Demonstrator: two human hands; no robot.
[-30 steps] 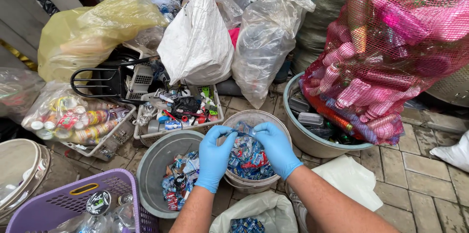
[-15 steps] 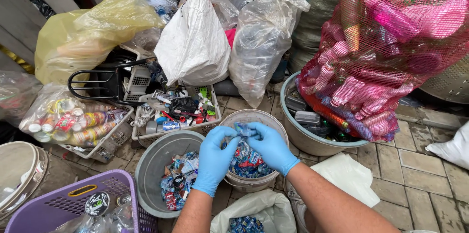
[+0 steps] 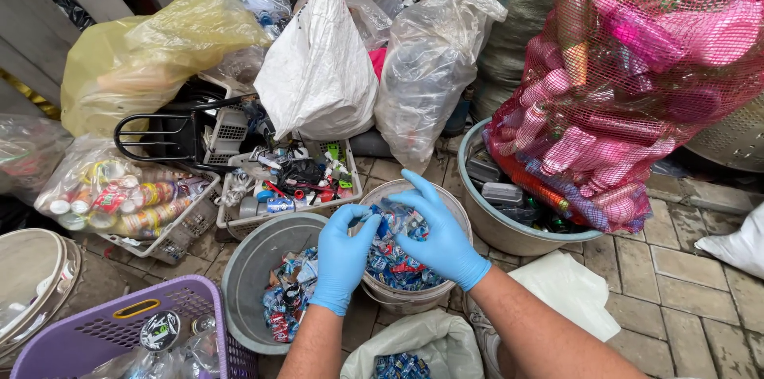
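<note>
Both gloved hands, left hand (image 3: 341, 256) & right hand (image 3: 440, 236), pinch a crumpled blue plastic label (image 3: 395, 222) betw. fingertips, above the white bucket (image 3: 446, 200). Risk: thin film tears or slips, dropping into the adjacent grey tub (image 3: 253, 258).

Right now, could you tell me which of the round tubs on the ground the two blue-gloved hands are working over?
The pale round plastic bucket of blue wrappers, directly under the left hand and right hand; the grey tub sits left, the basin under the red net sack right.

Both the left hand (image 3: 341, 256) and right hand (image 3: 440, 237) wear blue disposable gloves; forearms bare.
</note>
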